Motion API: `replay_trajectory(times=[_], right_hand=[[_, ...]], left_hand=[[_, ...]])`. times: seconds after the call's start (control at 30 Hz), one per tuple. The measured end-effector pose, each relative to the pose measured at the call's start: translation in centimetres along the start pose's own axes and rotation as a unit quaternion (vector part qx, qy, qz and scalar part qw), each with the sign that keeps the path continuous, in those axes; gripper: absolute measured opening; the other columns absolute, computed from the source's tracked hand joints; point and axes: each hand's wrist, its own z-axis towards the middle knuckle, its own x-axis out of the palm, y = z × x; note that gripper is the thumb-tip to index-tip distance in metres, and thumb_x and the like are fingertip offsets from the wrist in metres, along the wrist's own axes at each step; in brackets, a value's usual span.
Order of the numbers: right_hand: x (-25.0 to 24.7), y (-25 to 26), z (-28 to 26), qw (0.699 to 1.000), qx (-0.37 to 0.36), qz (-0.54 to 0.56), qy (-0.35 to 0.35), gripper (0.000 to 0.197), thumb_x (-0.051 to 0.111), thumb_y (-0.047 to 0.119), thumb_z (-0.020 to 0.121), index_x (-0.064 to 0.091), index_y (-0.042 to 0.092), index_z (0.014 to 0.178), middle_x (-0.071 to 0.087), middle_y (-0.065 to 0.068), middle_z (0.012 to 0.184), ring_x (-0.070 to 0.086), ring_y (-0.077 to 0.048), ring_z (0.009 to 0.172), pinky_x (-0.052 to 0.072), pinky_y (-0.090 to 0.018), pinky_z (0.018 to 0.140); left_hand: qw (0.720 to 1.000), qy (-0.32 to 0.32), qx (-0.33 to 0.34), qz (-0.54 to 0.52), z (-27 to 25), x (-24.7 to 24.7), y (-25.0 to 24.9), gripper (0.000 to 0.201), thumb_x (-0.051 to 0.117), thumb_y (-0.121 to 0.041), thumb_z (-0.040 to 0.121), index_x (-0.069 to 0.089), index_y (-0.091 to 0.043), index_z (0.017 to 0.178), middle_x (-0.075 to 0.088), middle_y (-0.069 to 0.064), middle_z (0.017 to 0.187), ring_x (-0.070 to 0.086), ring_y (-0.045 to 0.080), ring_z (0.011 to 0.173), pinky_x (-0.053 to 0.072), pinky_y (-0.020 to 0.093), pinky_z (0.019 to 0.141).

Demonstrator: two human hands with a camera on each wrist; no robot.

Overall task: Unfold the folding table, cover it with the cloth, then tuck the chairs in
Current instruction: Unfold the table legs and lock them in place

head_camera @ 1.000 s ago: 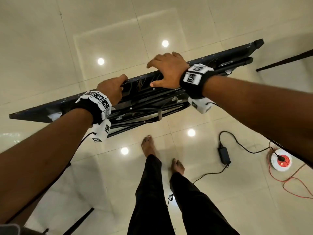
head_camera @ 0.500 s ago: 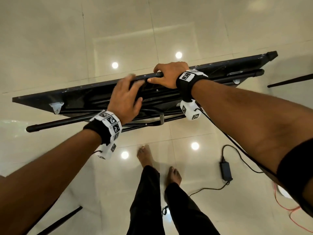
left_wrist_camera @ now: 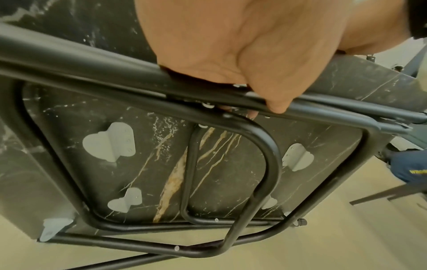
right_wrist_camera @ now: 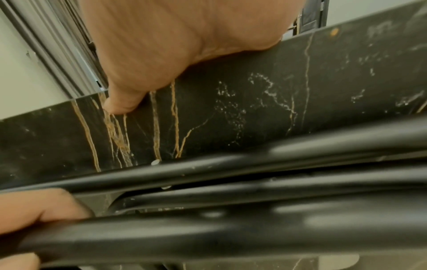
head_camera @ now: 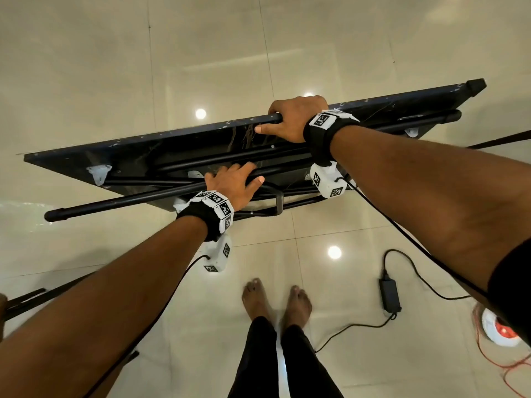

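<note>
The folding table (head_camera: 138,156) is a black marble-patterned slab held on edge above the floor, its underside towards me. Black tubular legs (head_camera: 120,203) lie folded against that underside (left_wrist_camera: 208,164). My right hand (head_camera: 290,122) grips the slab's top edge, fingers curled over it and thumb pressed on the underside (right_wrist_camera: 120,106). My left hand (head_camera: 235,185) holds the long leg tube lower down, thumb wrapped round the tube (left_wrist_camera: 275,102). No cloth is in view.
My bare feet (head_camera: 275,300) stand on glossy cream tiles just below the table. A black power adapter (head_camera: 389,294) with cable lies at the right, beside a white and red extension reel (head_camera: 500,328). Thin dark chair legs (head_camera: 26,303) show at lower left and right edge.
My left hand left the slab's top edge and came down onto the leg tube. The table has tilted so more of its underside faces me. The right hand kept its hold.
</note>
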Motion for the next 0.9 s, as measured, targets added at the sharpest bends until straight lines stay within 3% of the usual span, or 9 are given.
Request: replay_trajectory(times=[0.1,0.37,0.53,0.67,0.9], right_hand=[[0.0,-0.1,0.3,1.000,0.005,0.006,0.002,0.076,0.032,0.090,0.082,0.057,0.034,0.126,0.068,0.004,0.112,0.061,-0.026,0.109,0.037,-0.043,0.094],[0.1,-0.3,0.6,1.000,0.000,0.000,0.000,0.077,0.032,0.091,0.081,0.057,0.034,0.125,0.067,0.004,0.110,0.061,-0.026,0.107,0.038,-0.043,0.092],[0.2,-0.3,0.6,1.000,-0.002,-0.003,-0.002,0.075,0.031,0.091,0.082,0.059,0.033,0.122,0.062,0.005,0.097,0.053,-0.023,0.089,0.038,-0.039,0.082],[0.0,-0.3,0.6,1.000,-0.003,-0.007,-0.003,0.076,0.030,0.091,0.082,0.059,0.032,0.120,0.061,0.005,0.094,0.050,-0.022,0.086,0.037,-0.037,0.080],[0.0,-0.3,0.3,0.999,-0.017,-0.026,-0.017,0.075,0.029,0.091,0.082,0.062,0.032,0.113,0.059,0.003,0.084,0.054,-0.023,0.081,0.037,-0.033,0.072]], left_hand=[[1.000,-0.025,-0.001,-0.016,-1.0,0.6,0.1,0.049,0.033,-0.062,0.097,0.047,-0.034,0.135,0.058,0.002,0.127,0.049,0.030,0.123,0.031,0.055,0.103],[0.997,-0.070,0.017,-0.007,-6.5,4.0,1.4,0.045,0.034,-0.061,0.096,0.052,-0.039,0.131,0.060,-0.007,0.121,0.050,0.023,0.117,0.030,0.046,0.098],[0.996,-0.090,-0.005,-0.027,-11.0,6.1,2.6,0.050,0.032,-0.065,0.093,0.057,-0.038,0.127,0.063,-0.010,0.111,0.055,0.021,0.109,0.032,0.045,0.099],[0.992,-0.111,-0.022,-0.054,-14.8,7.4,4.6,0.051,0.030,-0.067,0.090,0.060,-0.039,0.121,0.064,-0.012,0.105,0.058,0.020,0.104,0.032,0.042,0.098],[0.985,-0.134,-0.086,-0.072,-20.7,10.1,8.1,0.051,0.032,-0.067,0.091,0.064,-0.038,0.117,0.062,-0.013,0.113,0.057,0.017,0.111,0.032,0.041,0.097]])
